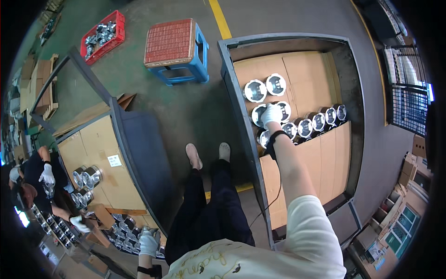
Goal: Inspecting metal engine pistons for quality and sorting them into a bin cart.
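Note:
My right hand (273,115), in a white glove, reaches into the deep grey bin on the right. Its fingers are closed at a shiny metal piston (259,115), and a second piston (284,110) stands right beside them. Two more pistons, one of them here (276,84), stand just beyond on the cardboard. A curved row of pistons (304,127) runs to the bin's right wall. Low on the left, my gloved left hand (148,243) is closed around a piston (147,230) over a packed group of pistons (124,235). Its fingertips are partly hidden.
The right bin (227,74) has raised metal walls. The left bin (125,153) holds cardboard and a few pistons (90,176). Beyond are a blue stool (169,44) with a red woven top and a red crate (121,28) of metal parts. A gloved co-worker (39,174) works at left.

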Tool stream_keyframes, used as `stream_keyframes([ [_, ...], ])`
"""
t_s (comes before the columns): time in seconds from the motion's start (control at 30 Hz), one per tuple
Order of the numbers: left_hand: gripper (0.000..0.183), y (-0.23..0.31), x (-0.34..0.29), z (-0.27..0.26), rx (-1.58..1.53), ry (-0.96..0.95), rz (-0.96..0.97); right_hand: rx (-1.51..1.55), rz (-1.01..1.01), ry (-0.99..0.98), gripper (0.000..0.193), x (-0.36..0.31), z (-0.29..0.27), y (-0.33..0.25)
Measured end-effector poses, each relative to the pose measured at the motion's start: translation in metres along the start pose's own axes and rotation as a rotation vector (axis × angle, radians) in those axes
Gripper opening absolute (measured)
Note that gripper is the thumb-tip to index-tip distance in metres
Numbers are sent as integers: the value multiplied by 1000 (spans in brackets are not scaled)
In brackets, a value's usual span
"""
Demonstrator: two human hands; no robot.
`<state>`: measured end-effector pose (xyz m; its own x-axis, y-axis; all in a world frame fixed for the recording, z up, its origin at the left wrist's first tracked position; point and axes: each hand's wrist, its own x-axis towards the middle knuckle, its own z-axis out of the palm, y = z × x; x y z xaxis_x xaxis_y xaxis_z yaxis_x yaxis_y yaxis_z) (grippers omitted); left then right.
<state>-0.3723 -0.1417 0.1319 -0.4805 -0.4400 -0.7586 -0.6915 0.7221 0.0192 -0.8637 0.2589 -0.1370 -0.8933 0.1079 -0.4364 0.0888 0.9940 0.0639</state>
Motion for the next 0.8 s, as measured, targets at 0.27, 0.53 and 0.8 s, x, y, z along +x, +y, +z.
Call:
stream_keyframes([
  [0.27,23,-3,5,9,-118,15,78,214,291,100,31,20,40,2],
  [0.53,23,5,19,1,-165,-9,81,36,267,35,23,20,43,10],
  [0.8,22,53,18,-24,-198,-71,49,283,337,23,29,15,45,7],
])
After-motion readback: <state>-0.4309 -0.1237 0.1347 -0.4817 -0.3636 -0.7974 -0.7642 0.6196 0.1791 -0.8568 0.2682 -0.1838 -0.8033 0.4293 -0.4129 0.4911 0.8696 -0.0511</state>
